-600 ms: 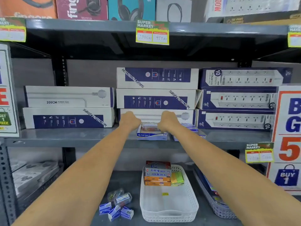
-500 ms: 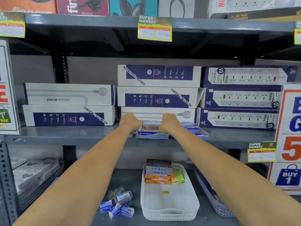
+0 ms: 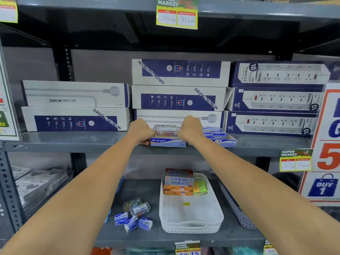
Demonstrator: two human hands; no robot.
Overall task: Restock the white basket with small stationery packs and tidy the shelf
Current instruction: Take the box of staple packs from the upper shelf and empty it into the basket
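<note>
Supermarket aisle; price tags; boxed stock

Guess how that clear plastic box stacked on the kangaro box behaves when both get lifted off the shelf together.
The clear plastic box probably slides: it sits loose on the kangaro box, smooth on smooth. It looks small and likely light, so a tilt could tip it off. The left hand and right hand bracket it at both ends, which should steady it. Its hard shell likely stays stiff.
</note>
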